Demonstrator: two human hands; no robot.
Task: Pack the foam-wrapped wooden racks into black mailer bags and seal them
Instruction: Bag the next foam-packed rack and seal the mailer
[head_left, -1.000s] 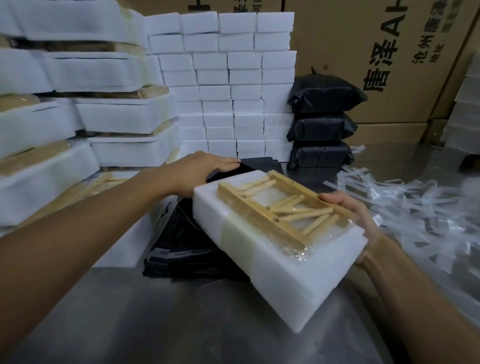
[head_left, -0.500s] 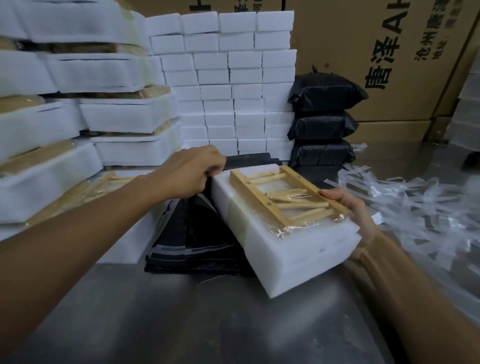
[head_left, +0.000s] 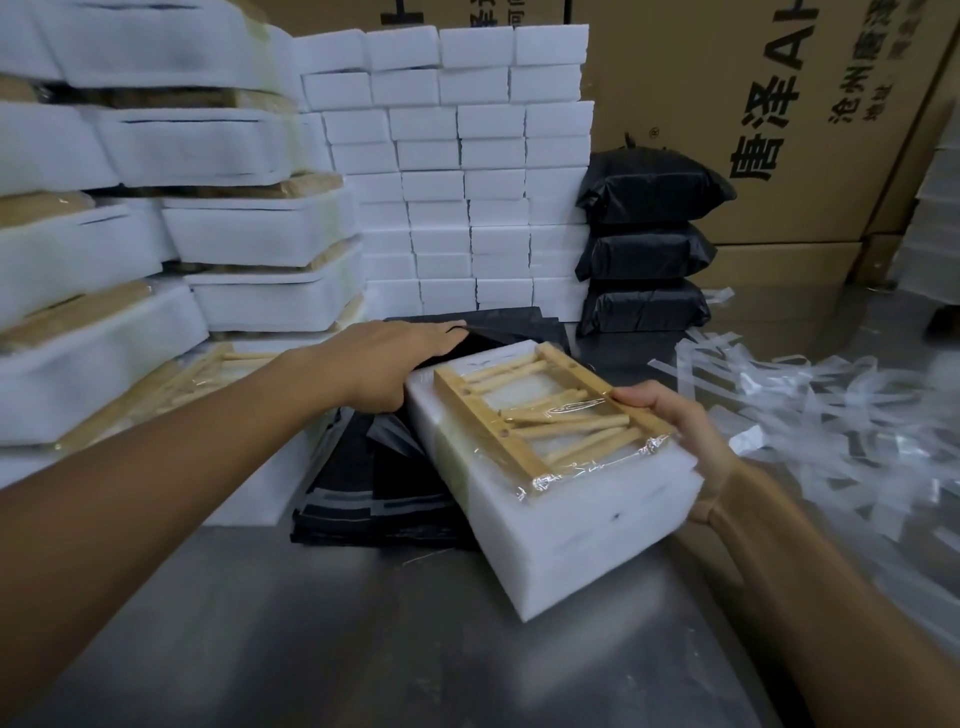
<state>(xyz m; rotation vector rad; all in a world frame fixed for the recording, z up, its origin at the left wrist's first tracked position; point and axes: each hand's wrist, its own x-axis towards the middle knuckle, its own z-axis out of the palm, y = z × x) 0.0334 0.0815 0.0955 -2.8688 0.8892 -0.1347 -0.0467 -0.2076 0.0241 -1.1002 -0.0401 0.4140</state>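
A foam-wrapped wooden rack (head_left: 550, 467), white foam below and a plastic-covered wooden frame on top, is tilted over the steel table. My right hand (head_left: 685, 431) grips its right end, thumb on the wood. My left hand (head_left: 395, 358) pinches the top edge of a black mailer bag (head_left: 488, 332) lifted from the flat pile of black bags (head_left: 374, 488). The rack's far end lies at the bag's raised edge. Three sealed black parcels (head_left: 644, 249) are stacked behind.
Wrapped racks (head_left: 260, 228) are piled high on the left, and a wall of white foam blocks (head_left: 467, 171) stands behind. Cardboard boxes (head_left: 779, 130) fill the back. Loose clear strips (head_left: 831, 405) litter the table at right. Bare steel table (head_left: 363, 649) lies in front.
The rack has moved forward and left toward the bag. My left hand went from resting on the bag pile to pinching and lifting a bag's edge.
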